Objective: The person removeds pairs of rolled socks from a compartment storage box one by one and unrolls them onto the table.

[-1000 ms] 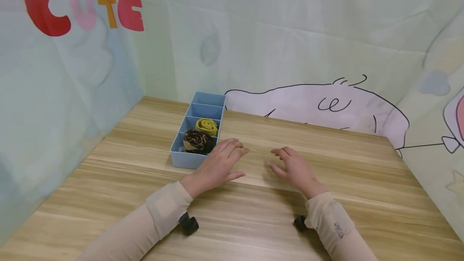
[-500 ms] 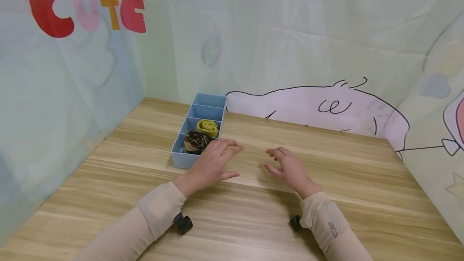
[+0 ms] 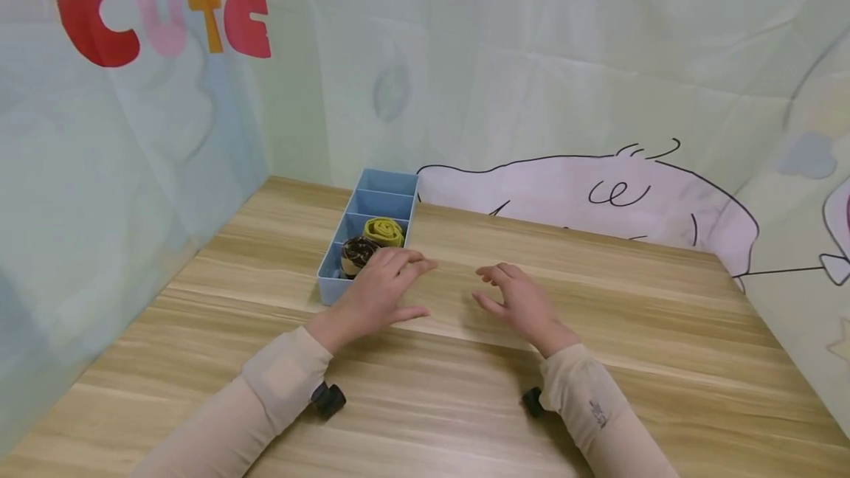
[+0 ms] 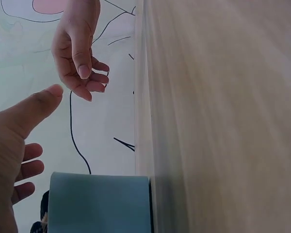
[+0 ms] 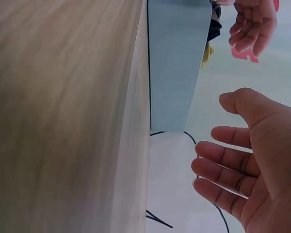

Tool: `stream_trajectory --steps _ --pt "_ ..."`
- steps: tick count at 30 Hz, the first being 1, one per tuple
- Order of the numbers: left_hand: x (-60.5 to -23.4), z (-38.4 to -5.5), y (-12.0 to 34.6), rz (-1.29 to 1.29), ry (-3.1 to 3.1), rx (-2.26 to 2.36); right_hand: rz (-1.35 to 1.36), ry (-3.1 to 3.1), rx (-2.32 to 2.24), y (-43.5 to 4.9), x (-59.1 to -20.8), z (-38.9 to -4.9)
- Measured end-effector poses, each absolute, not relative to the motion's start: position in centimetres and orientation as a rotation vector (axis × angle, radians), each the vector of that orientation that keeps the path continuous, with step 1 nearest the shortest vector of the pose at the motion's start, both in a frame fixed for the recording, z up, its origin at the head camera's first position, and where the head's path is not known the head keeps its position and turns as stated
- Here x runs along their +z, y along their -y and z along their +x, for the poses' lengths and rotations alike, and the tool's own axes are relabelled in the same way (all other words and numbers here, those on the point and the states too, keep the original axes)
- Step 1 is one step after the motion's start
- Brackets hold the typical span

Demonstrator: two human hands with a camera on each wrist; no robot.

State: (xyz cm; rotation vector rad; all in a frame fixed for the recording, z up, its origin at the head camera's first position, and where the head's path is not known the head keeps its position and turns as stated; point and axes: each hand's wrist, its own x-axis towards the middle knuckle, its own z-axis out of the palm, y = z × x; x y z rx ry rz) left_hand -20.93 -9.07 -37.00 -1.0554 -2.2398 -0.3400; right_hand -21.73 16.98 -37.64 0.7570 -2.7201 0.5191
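Note:
A light blue divided box (image 3: 334, 292) stands on the wooden table, left of centre in the head view. A dark brown patterned roll of cloth (image 3: 354, 254) lies in its nearest compartment, and a yellow roll of cloth (image 3: 383, 231) in the one behind. My left hand (image 3: 375, 288) hovers just right of the box's near end, fingers loose and holding nothing; it partly covers the brown roll. Across a gap, my right hand (image 3: 521, 306) hangs above the table with relaxed, slightly bent fingers. Both palms face inward. In the right wrist view the box's side wall (image 5: 177, 68) shows.
The two far compartments of the box hold nothing visible. Printed fabric walls (image 3: 531, 80) with cartoon figures and the letters CUTE enclose the table (image 3: 631, 316) at the back and both sides. A small black device (image 3: 328, 400) sits at each wrist.
Both hands have drifted a little to the left, still holding nothing, and the left one now covers more of the brown roll. The box and both rolls stay in place; the head view shifts slightly.

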Motion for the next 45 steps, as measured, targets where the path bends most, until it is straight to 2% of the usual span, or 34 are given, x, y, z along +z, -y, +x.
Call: stream_trajectory --steps 25,45 --pt "-35.8 -22.2 13.1 -0.927 2.229 -0.435 0.869 2.722 0.596 -13.7 -37.2 -22.7" --pt "-34.0 -22.6 16.9 -0.744 2.696 -0.458 0.878 2.720 0.735 -11.2 -36.6 -23.0"
